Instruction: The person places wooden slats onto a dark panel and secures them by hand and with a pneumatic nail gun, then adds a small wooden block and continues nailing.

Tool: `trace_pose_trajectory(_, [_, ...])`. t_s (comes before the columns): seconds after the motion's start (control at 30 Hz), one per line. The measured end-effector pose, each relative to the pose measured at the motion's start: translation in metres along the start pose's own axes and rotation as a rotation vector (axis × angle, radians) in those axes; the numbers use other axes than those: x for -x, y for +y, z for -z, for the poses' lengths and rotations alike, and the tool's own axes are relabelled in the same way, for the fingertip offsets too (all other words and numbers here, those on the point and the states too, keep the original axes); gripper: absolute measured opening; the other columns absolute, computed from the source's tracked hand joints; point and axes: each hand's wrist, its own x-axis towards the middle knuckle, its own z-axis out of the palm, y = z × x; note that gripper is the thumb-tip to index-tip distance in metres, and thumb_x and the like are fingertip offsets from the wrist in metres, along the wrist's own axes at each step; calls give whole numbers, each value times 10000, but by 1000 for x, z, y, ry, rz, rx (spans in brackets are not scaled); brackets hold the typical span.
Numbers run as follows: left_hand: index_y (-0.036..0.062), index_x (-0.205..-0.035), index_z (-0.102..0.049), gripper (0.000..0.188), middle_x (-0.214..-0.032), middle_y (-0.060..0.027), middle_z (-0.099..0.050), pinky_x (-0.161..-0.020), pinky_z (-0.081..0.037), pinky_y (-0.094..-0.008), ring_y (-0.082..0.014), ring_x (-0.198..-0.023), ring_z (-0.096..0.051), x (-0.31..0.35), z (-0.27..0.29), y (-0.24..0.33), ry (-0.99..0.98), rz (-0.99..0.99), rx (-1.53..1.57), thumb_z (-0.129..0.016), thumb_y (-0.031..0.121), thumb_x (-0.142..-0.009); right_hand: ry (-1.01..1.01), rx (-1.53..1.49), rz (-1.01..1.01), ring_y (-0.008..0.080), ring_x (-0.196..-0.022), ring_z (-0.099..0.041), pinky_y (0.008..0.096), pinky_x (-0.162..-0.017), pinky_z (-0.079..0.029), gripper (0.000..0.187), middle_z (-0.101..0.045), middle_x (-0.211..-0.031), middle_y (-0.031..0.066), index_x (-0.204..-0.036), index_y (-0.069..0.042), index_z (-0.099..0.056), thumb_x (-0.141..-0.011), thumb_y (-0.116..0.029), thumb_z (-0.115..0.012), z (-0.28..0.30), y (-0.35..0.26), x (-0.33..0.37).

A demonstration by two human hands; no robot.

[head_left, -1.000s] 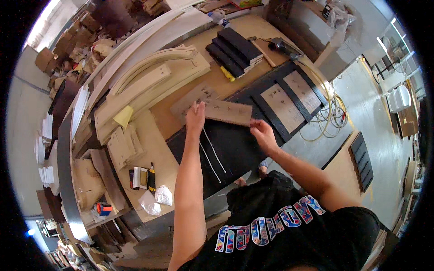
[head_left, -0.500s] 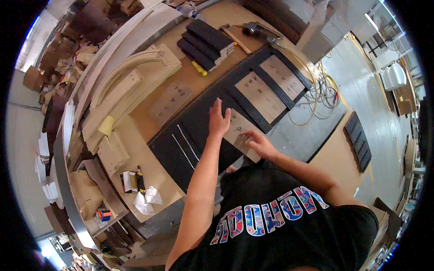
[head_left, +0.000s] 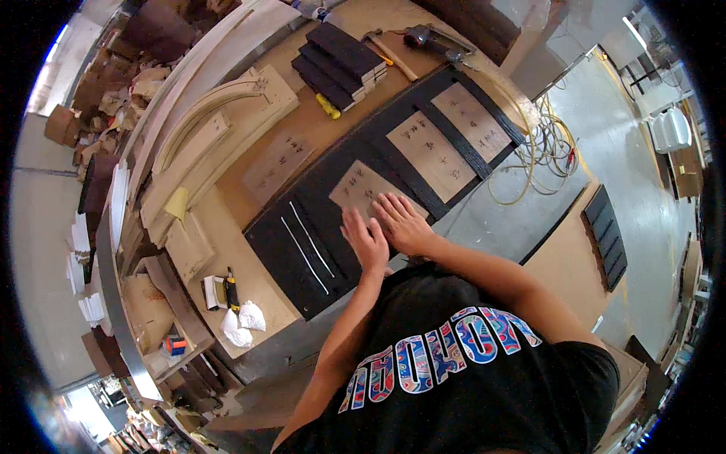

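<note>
My left hand point(head_left: 367, 242) lies with fingers stretched out at the near edge of a brown board piece point(head_left: 359, 184) with handwritten marks. Just right of it, my right hand point(head_left: 406, 225) rests flat on the same piece, fingers extended. Neither hand grips anything. The piece sits on a long black panel point(head_left: 271, 240), between raised black strips; its near end is partly hidden under my hands. Two similar brown pieces point(head_left: 431, 157) point(head_left: 470, 121) lie farther right in the panel. Two white lines, apparently glue, point(head_left: 304, 256) run along the panel's left section.
Beyond the panel are a stack of black slats point(head_left: 340, 64), a yellow-handled tool point(head_left: 328, 107), a hammer point(head_left: 395, 57) and a power tool point(head_left: 423, 36). A curved wooden frame point(head_left: 219, 144) stands left. A yellow hose point(head_left: 541, 151) hangs at right. Crumpled white paper point(head_left: 242, 321) lies near left.
The brown board piece has gone from tilted in my right hand to lying on the panel. My left hand has come down and nearer; my right hand has moved left and flattened onto the piece.
</note>
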Motion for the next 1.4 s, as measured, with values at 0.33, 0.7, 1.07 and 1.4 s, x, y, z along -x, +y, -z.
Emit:
trace_pose_trajectory(0.33, [16,-1576,-455,575,-1715,-207,-281,-1303,-101,-542,-433,-1604,-170,-23,-5,16,-278,-57,43,-413,375,-1128,4,-31,-152,372,-1618,-178,491,-1304,-155,663,-236,-1725,214,-1628,-6,-307,-1058,-307,-461,-2,17,-13])
trace_pose_trajectory(0.7, [45,-1547,-490,617,-1633,-206,-433,-1231,-367,-483,-449,-1502,-401,-21,26,28,-295,-89,12,-567,391,-1042,-110,69,-146,385,-1617,-177,493,-1302,-184,759,-205,-1732,235,-1649,9,-249,-1045,-358,-525,15,14,-2])
trace_pose_trajectory(1.07, [55,-1305,-676,435,-1336,-190,-671,-1081,-436,-535,-399,-1264,-594,-132,117,-53,134,-86,-127,-711,262,-925,-255,-444,-93,376,-1041,-664,471,-891,-569,636,-660,-1170,159,-1437,-70,-485,-911,-264,-785,37,-68,-6])
trace_pose_trajectory(1.4, [176,-1253,-757,425,-1429,-78,-631,-1183,-348,-579,-384,-1398,-481,-177,151,-101,-243,117,-490,-562,470,-1016,-208,-212,-30,326,-1145,-592,413,-985,-485,923,-561,-1228,136,-1525,-56,-434,-799,-432,-864,-17,-141,-3])
